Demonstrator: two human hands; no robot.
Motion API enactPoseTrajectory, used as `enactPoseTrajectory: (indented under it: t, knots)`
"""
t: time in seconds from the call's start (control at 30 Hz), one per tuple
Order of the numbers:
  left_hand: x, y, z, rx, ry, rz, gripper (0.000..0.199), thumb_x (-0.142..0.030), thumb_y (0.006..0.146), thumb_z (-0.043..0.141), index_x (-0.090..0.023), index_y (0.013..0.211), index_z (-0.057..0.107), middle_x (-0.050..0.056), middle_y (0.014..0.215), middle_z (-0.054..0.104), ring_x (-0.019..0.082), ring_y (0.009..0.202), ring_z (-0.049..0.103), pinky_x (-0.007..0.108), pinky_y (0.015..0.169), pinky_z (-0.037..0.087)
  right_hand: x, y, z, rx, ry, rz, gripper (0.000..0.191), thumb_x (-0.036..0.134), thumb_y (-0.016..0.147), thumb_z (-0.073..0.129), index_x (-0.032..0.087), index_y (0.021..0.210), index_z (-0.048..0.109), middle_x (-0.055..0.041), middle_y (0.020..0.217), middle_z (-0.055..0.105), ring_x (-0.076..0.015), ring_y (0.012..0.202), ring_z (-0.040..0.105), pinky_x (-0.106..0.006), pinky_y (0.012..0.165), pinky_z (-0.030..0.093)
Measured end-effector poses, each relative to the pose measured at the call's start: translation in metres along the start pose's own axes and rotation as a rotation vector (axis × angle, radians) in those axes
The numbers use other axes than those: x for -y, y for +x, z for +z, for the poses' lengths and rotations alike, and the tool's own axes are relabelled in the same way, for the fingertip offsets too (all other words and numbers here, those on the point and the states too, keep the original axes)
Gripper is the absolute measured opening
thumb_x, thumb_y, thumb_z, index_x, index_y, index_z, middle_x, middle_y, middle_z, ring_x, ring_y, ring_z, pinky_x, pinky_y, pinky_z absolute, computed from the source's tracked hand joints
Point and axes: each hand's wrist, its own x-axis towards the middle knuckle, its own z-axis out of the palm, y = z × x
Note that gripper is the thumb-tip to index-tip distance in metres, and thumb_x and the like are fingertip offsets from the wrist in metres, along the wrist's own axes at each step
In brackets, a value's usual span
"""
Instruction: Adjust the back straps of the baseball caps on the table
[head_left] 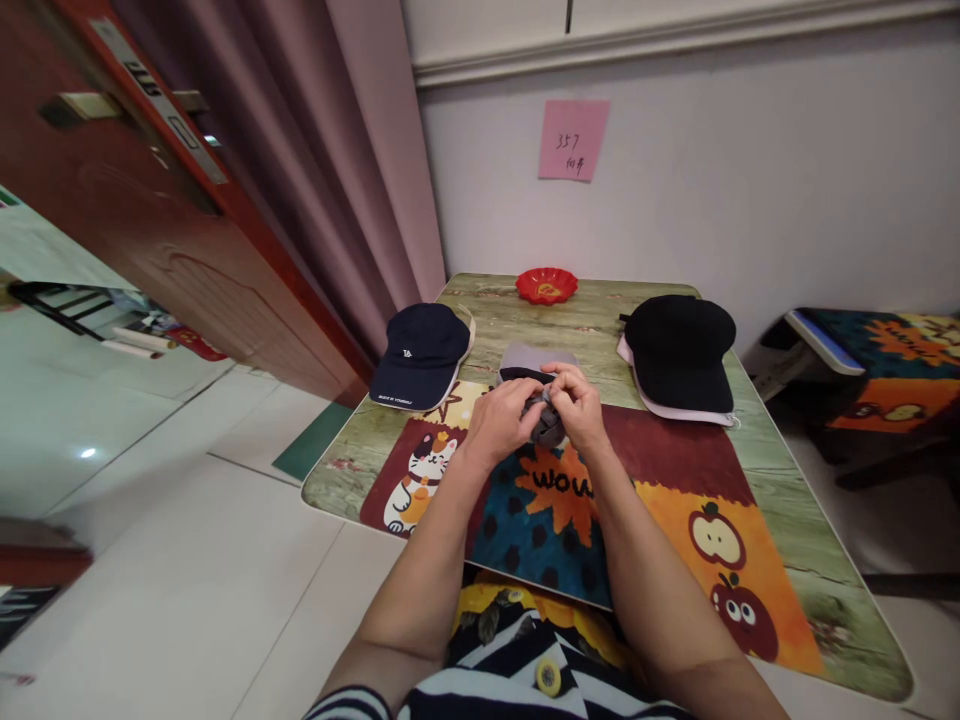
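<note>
Over the middle of the table, my left hand [504, 418] and my right hand [576, 400] are pinched close together on a grey cap [537, 358]. Its light grey brim points away from me. The darker grey crown, bunched near my fingers, is partly hidden by them. Both hands have their fingers closed on the cap's near side. To the left lies a navy cap [421, 350] with a small white mark, resting on a lighter cap. At the right, a black cap [681, 345] sits on top of a pale pink one.
A red scalloped dish [547, 285] stands at the table's back edge. A colourful printed mat [675, 450] covers the near part of the wood-patterned table [847, 560]. A pink note [574, 140] is stuck to the wall. Left are a curtain [352, 150] and a door [187, 240].
</note>
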Motion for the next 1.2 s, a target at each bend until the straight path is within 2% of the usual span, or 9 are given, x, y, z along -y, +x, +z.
enactPoseTrajectory:
  t: [0.37,0.5,0.63,0.77,0.87,0.93,1.07,1.2]
  knots:
    - [0.003,-0.001,0.002,0.021,0.08,0.04,0.018,-0.026,0.097,0.054,-0.021,0.111,0.065,0.007,0.11,0.073,0.023,0.105,0.067,0.032,0.086,0.049,-0.001,0.0,-0.003,0.071,0.015,-0.008,0.016,0.022,0.079,0.058,0.023,0.063,0.054,-0.0089,0.109,0.07,-0.0256,0.106,0.063,-0.041,0.098,0.044]
    - [0.006,-0.001,0.001,0.018,0.03,0.04,0.021,-0.026,0.097,0.053,-0.023,0.113,0.067,0.007,0.111,0.071,0.021,0.103,0.066,0.031,0.087,0.049,-0.005,0.0,-0.003,0.13,0.088,0.058,0.017,0.028,0.081,0.063,0.023,0.066,0.059,-0.0075,0.107,0.071,-0.0244,0.102,0.064,-0.04,0.096,0.046]
    - [0.009,0.0,0.001,-0.068,-0.095,-0.002,0.024,-0.026,0.095,0.058,-0.024,0.116,0.07,0.006,0.105,0.069,0.019,0.098,0.065,0.029,0.085,0.05,-0.003,-0.001,-0.001,0.129,0.231,0.177,0.022,0.039,0.081,0.071,0.023,0.07,0.061,-0.0053,0.101,0.072,-0.0205,0.09,0.064,-0.035,0.085,0.05]
    - [0.01,0.001,0.006,-0.183,-0.25,-0.119,0.014,-0.026,0.087,0.068,-0.02,0.097,0.076,0.005,0.088,0.067,0.017,0.081,0.063,0.028,0.075,0.049,-0.001,-0.002,0.0,0.116,0.287,0.243,0.024,0.043,0.078,0.077,0.022,0.074,0.066,-0.0044,0.093,0.072,-0.0184,0.082,0.063,-0.032,0.077,0.051]
    - [0.009,0.002,0.009,-0.237,-0.407,-0.269,0.009,-0.027,0.078,0.075,-0.018,0.08,0.075,0.003,0.078,0.066,0.013,0.066,0.057,0.027,0.065,0.047,-0.002,-0.003,0.0,0.114,0.278,0.263,0.025,0.045,0.077,0.079,0.023,0.073,0.068,-0.0031,0.084,0.07,-0.0173,0.075,0.061,-0.03,0.071,0.051]
    - [0.009,0.001,0.009,-0.226,-0.579,-0.391,0.013,-0.028,0.071,0.079,-0.017,0.076,0.074,0.002,0.073,0.066,0.011,0.06,0.055,0.025,0.059,0.046,-0.003,-0.003,0.0,0.113,0.272,0.263,0.025,0.045,0.076,0.08,0.023,0.073,0.069,-0.0026,0.081,0.07,-0.0171,0.073,0.061,-0.03,0.07,0.051]
    - [0.007,0.001,0.004,-0.114,-0.916,-0.615,0.023,-0.028,0.064,0.079,-0.013,0.08,0.072,0.0,0.061,0.064,0.008,0.047,0.05,0.021,0.047,0.04,-0.002,-0.003,0.0,0.118,0.238,0.237,0.024,0.044,0.075,0.08,0.023,0.074,0.07,-0.0031,0.08,0.07,-0.0173,0.074,0.062,-0.03,0.069,0.052]
    - [0.002,0.002,-0.002,-0.098,-0.976,-0.707,0.024,-0.032,0.064,0.078,-0.012,0.077,0.071,0.0,0.055,0.062,0.006,0.039,0.048,0.019,0.04,0.036,0.0,-0.003,0.001,0.137,0.239,0.222,0.023,0.043,0.075,0.081,0.023,0.074,0.07,-0.0039,0.083,0.071,-0.0181,0.075,0.064,-0.032,0.071,0.054]
